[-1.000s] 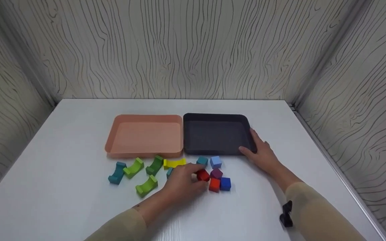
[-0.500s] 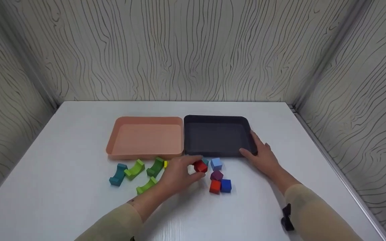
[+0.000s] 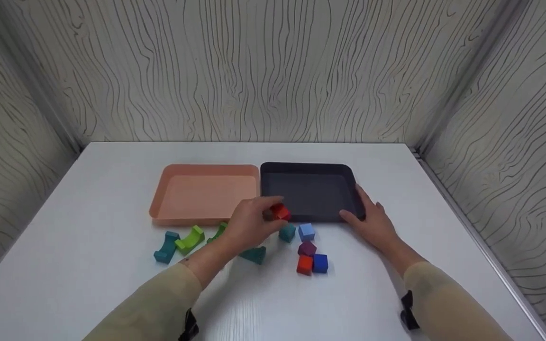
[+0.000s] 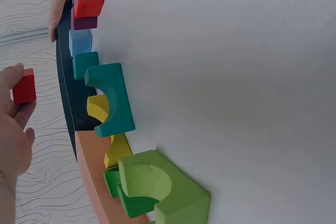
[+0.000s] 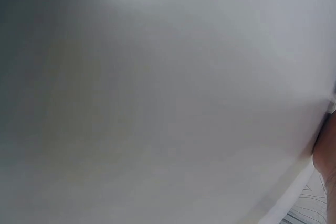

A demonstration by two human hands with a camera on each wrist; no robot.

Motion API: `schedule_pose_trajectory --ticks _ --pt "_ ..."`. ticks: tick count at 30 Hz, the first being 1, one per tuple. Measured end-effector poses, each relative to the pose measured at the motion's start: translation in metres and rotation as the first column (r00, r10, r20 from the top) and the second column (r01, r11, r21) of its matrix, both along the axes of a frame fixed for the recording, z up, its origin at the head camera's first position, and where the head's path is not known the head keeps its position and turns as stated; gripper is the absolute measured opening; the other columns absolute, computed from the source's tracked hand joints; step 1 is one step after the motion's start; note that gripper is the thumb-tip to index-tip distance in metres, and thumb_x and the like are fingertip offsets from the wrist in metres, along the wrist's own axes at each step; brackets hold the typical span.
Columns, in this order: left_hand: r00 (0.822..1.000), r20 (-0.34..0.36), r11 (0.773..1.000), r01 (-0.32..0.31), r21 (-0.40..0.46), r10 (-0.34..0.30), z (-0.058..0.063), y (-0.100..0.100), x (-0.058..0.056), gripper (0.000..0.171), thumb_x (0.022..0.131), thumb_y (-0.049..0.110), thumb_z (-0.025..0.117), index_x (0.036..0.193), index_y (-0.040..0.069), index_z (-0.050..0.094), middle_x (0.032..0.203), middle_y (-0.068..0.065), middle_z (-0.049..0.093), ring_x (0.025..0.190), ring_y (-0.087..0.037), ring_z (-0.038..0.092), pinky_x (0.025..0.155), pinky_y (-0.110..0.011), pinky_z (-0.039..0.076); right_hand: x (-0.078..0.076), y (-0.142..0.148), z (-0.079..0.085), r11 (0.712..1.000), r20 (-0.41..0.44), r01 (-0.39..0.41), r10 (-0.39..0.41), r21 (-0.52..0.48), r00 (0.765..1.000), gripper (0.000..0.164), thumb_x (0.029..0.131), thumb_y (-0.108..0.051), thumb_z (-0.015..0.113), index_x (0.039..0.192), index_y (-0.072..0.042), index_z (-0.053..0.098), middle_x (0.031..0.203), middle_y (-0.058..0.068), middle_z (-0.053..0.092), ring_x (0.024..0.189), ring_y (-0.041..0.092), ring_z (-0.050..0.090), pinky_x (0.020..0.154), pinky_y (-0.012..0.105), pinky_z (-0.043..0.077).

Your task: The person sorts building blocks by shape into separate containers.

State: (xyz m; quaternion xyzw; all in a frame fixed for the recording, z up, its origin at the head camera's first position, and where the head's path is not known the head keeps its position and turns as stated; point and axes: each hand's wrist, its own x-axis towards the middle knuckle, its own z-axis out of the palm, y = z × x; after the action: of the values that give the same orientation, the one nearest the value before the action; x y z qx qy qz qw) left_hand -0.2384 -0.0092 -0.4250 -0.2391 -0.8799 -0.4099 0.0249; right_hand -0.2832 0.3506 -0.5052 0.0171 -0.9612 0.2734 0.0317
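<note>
My left hand (image 3: 246, 224) pinches a red cube (image 3: 281, 212) between thumb and fingers, above the near left part of the dark tray (image 3: 307, 193). In the left wrist view the red cube (image 4: 24, 86) is raised off the table. My right hand (image 3: 375, 224) rests against the near right corner of the dark tray, fingers along its side and thumb at its front edge. Before that tray lie a teal cube (image 3: 286, 233), a light blue cube (image 3: 306, 232), a purple block (image 3: 307, 248), an orange-red cube (image 3: 304, 264) and a blue cube (image 3: 320, 263).
A pink tray (image 3: 202, 194) adjoins the dark one on the left. Several arch blocks lie before it, among them a teal one (image 3: 166, 247), a light green one (image 3: 190, 239) and a yellow one (image 4: 97, 108). My left forearm hides part of this group in the head view.
My left hand has lifted the red cube from among the other cubes and carried it forward to the dark tray. My right hand has stayed at the tray corner.
</note>
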Motion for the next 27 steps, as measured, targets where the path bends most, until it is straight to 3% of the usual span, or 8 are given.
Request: schedule_pose_trajectory --ticks 5,10,17,27 --pt "0.999 0.042 1.000 -0.010 0.027 0.009 0.017 0.005 -0.019 0.056 0.095 0.023 0.084 0.146 0.012 0.065 0.127 -0.004 0.072 0.112 -0.026 0.066 0.092 -0.029 0.059 -0.001 0.005 0.004 1.000 -0.011 0.015 -0.015 0.006 1.000 0.098 0.100 -0.071 0.056 0.173 -0.023 0.011 0.172 0.022 0.025 0.151 0.066 0.015 0.117 0.079 0.020" --pt "0.996 0.091 0.998 -0.016 0.066 0.010 0.026 0.011 -0.033 0.057 0.096 0.023 0.082 0.150 0.016 0.063 0.130 -0.002 0.070 0.118 -0.025 0.064 0.096 -0.028 0.058 0.000 0.009 0.004 1.000 -0.033 0.017 -0.017 -0.001 0.999 0.096 0.100 -0.069 0.057 0.173 -0.024 0.013 0.171 0.022 0.028 0.150 0.066 0.016 0.115 0.080 0.023" --pt "0.986 0.164 0.992 -0.029 0.125 0.008 0.027 0.017 -0.049 0.060 0.096 0.023 0.082 0.152 0.022 0.060 0.134 0.001 0.066 0.118 -0.024 0.061 0.095 -0.026 0.058 0.002 0.009 0.001 1.000 -0.035 0.014 -0.014 -0.002 0.999 0.096 0.100 -0.070 0.057 0.172 -0.023 0.014 0.171 0.020 0.028 0.151 0.065 0.017 0.115 0.080 0.023" --pt "0.986 0.166 0.987 -0.025 0.160 -0.002 0.032 0.024 -0.081 0.058 0.096 0.016 0.081 0.151 0.014 0.061 0.135 -0.003 0.068 0.113 -0.020 0.062 0.098 -0.029 0.057 0.001 0.001 -0.004 1.000 -0.032 0.018 -0.018 -0.002 0.999 0.097 0.099 -0.071 0.057 0.172 -0.025 0.015 0.173 0.018 0.027 0.152 0.063 0.018 0.117 0.078 0.024"
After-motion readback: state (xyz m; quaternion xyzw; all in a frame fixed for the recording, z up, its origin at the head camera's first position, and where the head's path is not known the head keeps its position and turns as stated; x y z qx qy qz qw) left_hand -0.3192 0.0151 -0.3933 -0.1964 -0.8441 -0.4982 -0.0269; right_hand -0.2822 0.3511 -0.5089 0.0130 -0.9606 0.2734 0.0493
